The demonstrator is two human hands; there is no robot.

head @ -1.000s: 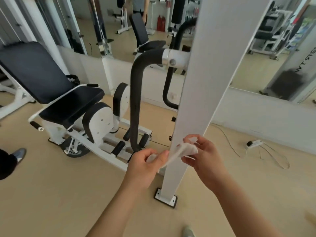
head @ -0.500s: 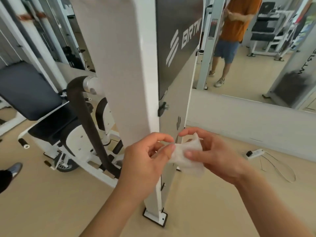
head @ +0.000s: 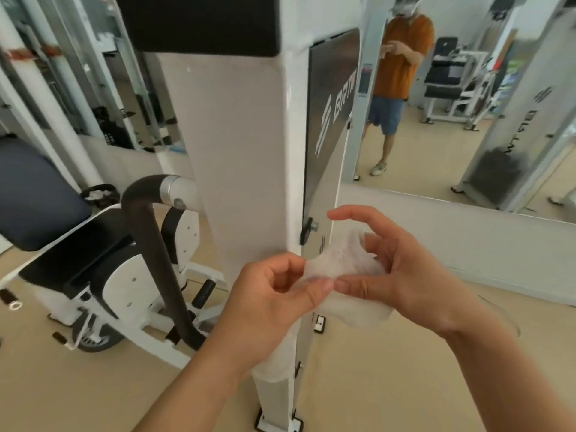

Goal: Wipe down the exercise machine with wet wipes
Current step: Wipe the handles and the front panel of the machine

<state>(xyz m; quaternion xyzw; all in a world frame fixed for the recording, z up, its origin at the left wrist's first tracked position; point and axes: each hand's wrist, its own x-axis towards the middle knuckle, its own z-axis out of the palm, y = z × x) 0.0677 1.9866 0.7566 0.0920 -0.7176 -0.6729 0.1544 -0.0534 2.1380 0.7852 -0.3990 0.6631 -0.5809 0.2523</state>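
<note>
Head view: thin crumpled wet wipe (head: 343, 264) between left hand (head: 271, 304) and right hand (head: 411, 275).

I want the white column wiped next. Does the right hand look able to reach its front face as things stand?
Probably yes: the right hand holds the wet wipe just before the white column, nothing between them; the left hand pinches the wipe too.

white wipe (head: 343, 263), white column (head: 237, 151), black seat (head: 34, 194)

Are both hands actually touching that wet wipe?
Touching. The head view shows the left hand pinching the wet wipe at one edge and the right hand gripping the other.
</note>
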